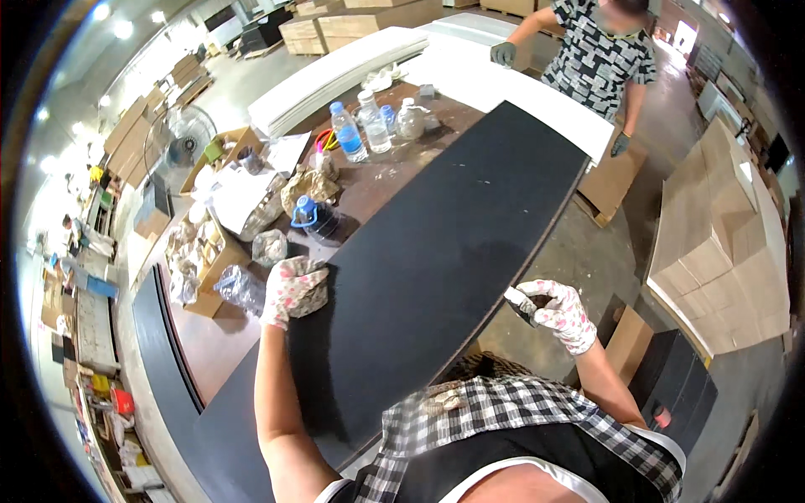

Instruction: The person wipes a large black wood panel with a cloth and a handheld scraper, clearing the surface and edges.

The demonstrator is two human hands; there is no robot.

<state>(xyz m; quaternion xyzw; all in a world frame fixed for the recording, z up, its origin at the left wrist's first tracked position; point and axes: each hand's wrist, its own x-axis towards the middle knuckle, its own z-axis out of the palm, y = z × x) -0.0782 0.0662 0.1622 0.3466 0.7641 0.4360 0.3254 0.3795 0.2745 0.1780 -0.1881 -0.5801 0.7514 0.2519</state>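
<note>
A long black panel point(436, 239) lies slantwise across the table in front of me. My left hand point(289, 289), in a white glove with pink spots, is closed round a crumpled greyish rag point(312, 300) at the panel's left edge. Beyond the right edge, my right hand point(563, 317), gloved alike, has its fingers bent round a small dark and whitish object point(521, 306). Its kind cannot be made out. Near my left hand stand a dark bottle with a blue cap and handle point(317, 220) and a crumpled clear plastic bag point(241, 289).
Several clear bottles point(349, 134) stand on the brown table point(402, 180). A cardboard box point(220, 281) of rags is at the left. White panels point(470, 67) lie beyond, with a co-worker point(599, 63) in dark gloves beside them. Wrapped cardboard stacks point(713, 243) rise at the right.
</note>
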